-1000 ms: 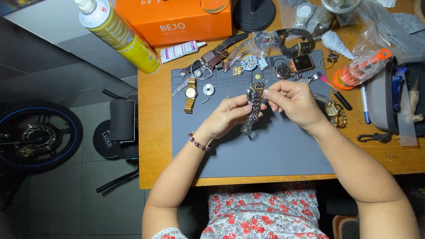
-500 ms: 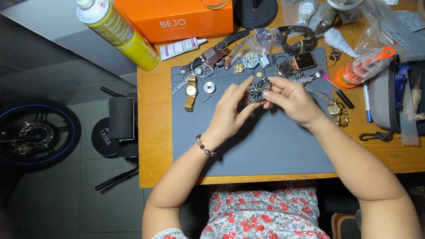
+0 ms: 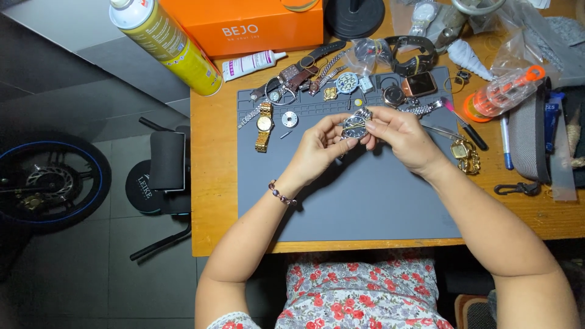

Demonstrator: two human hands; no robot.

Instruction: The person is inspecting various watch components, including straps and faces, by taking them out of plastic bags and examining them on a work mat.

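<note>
Silver wristwatch (image 3: 354, 126), held by 2 hands above the grey work mat (image 3: 365, 207).

Left hand (image 3: 317, 148): fingers curled, thumb and fingertips pinching the watch at its left side; beaded bracelet (image 3: 281, 195) on the wrist. Right hand (image 3: 403, 135): fingers closed on the watch's right side and metal band. Watch sits between both hands, over the mat's upper middle, dial facing up. Around it: 1 gold watch (image 3: 264, 125) lying flat at the mat's left, 1 gold bracelet watch (image 3: 466, 156) just right of the right hand, 1 rose-coloured square watch (image 3: 418, 84) at the mat's top edge, 1 orange box (image 3: 244, 23), 1 yellow spray can (image 3: 166, 44), wooden table (image 3: 213, 183).
</note>
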